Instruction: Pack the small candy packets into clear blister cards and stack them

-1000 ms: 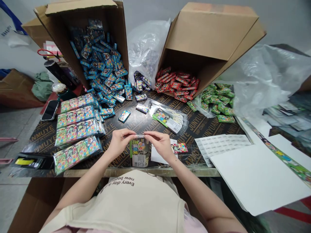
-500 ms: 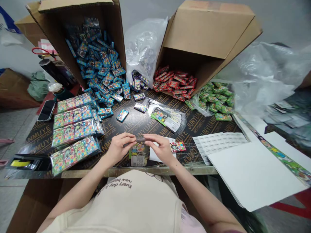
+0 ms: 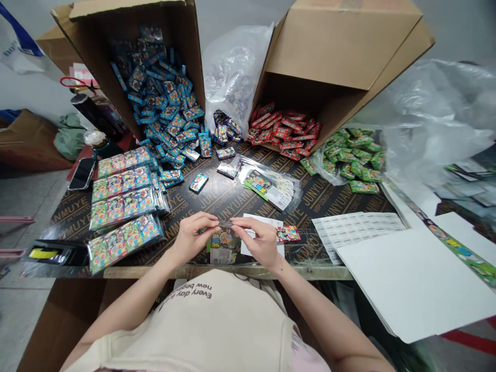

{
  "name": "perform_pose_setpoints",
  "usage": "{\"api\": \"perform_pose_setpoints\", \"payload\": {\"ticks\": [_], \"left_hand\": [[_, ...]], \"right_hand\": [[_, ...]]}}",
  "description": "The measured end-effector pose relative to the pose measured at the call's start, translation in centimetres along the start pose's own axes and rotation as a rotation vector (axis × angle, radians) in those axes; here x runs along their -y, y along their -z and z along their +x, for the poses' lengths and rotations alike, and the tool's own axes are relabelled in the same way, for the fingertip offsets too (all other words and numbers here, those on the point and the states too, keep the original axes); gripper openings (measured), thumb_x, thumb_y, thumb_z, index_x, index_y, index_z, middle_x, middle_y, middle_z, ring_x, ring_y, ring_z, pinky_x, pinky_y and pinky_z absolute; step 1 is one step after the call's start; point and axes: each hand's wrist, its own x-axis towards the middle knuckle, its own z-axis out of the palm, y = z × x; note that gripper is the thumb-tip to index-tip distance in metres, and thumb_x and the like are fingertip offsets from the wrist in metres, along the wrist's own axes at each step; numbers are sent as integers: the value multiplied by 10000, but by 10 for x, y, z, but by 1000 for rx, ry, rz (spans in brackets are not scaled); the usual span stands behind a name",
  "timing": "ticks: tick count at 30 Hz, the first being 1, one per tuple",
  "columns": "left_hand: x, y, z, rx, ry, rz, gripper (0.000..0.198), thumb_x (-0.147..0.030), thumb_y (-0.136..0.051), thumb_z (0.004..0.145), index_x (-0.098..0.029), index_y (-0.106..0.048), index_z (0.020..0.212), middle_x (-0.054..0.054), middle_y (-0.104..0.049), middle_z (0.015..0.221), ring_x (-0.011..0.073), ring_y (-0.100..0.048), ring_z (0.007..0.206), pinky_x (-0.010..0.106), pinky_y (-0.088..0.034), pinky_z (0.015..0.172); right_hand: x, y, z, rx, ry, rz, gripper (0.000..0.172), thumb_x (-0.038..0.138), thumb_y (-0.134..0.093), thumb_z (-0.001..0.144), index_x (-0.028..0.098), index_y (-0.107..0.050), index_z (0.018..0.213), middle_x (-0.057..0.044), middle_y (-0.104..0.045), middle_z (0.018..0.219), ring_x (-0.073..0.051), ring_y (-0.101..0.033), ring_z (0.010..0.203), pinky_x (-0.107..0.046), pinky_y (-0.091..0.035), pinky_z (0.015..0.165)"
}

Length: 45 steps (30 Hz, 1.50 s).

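Observation:
A clear plastic bag [image 3: 223,247] with a dark and green printed card panel hangs near the table's front edge. My left hand [image 3: 194,235] pinches the upper left of its top edge. My right hand [image 3: 259,238] pinches the same edge at the upper right, fingertips a short gap from the left ones. Partly under my right hand is a white sheet of paper [image 3: 248,252], and a small red printed packet [image 3: 290,233] lies beside it. Beyond my hands, a fan of similar bags with printed cards [image 3: 271,188] rests on the dark table.
An open carton [image 3: 197,51] spills small blue boxes [image 3: 170,113]; another carton [image 3: 321,46] holds red ones [image 3: 287,129]. Green boxes [image 3: 354,155] lie at right. Stacked wrapped packs [image 3: 124,209], a phone [image 3: 82,173] and a tape dispenser [image 3: 54,253] are left; white sheets [image 3: 414,284] overhang right.
The whole view has shifted slightly to the right. Both hands keep their pinch on the bag's top edge, with little visible movement of the fingers.

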Motion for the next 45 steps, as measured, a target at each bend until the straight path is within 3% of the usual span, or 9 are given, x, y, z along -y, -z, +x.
{"api": "perform_pose_setpoints", "payload": {"ticks": [8,13,17,21,25,29,37,41,45], "left_hand": [[3,2,-2,28,-11,3,35,-190,-664,815,-167,-690,815,84,-707,879,148,-675,778,259,-538,705],[8,9,-4,-56,47,-45,45,-181,-691,785,-182,-705,742,55,-719,804,144,-674,714,253,-529,649],[14,21,-5,-375,211,-54,39,-197,-734,733,-185,-706,708,39,-719,779,157,-677,722,274,-535,659],[24,32,-9,-763,358,-44,111,-241,-753,702,-166,-688,753,28,-695,785,152,-663,750,290,-539,724],[31,32,-28,-602,502,109,264,-315,-733,716,-158,-658,915,45,-640,872,169,-634,791,311,-549,724],[41,18,-45,-326,387,481,329,-308,-665,782,-177,-608,1078,122,-554,1119,260,-543,1088,438,-479,933],[81,-38,-33,324,394,675,799,-530,-683,734,-152,-394,1377,243,-318,1479,391,-220,1407,667,-132,1097],[87,-36,-36,328,379,589,688,-454,-729,720,-185,-487,1305,215,-401,1440,368,-313,1373,661,-137,1101],[79,-16,-33,-153,512,153,480,-398,-675,780,-201,-563,1203,146,-578,1239,272,-571,1127,505,-425,984]], "right_hand": [[3,4,-1,127,89,-49,111,255,-634,841,202,-712,900,-95,-740,956,-207,-706,875,-353,-574,794],[-15,10,-2,281,-80,63,537,477,-580,859,263,-500,1344,-112,-426,1457,-266,-497,1269,-441,-441,1020],[-41,-1,-11,373,-386,186,829,523,-690,744,256,-336,1444,-135,-431,1440,-281,-557,1179,-445,-461,975],[-62,-15,-15,350,-602,362,630,452,-747,684,211,-544,1230,-91,-648,1130,-214,-659,866,-345,-548,742],[-86,-5,12,350,-653,296,486,470,-700,711,175,-594,1082,-16,-638,742,-156,-588,585,-302,-512,570],[-110,-6,57,519,-441,-148,504,468,-684,728,179,-613,1135,-77,-645,899,-246,-614,842,-410,-500,771],[-121,-116,119,510,-103,-616,832,504,-703,732,194,-364,1425,-229,-334,1456,-387,-320,1334,-566,-297,1013],[-119,-131,128,455,-86,-467,584,412,-710,717,136,-577,1215,-197,-533,1286,-341,-453,1222,-515,-337,1020],[-98,-107,115,491,-479,177,498,586,-452,831,155,-628,1008,-107,-690,948,-246,-645,865,-405,-544,751]]}}
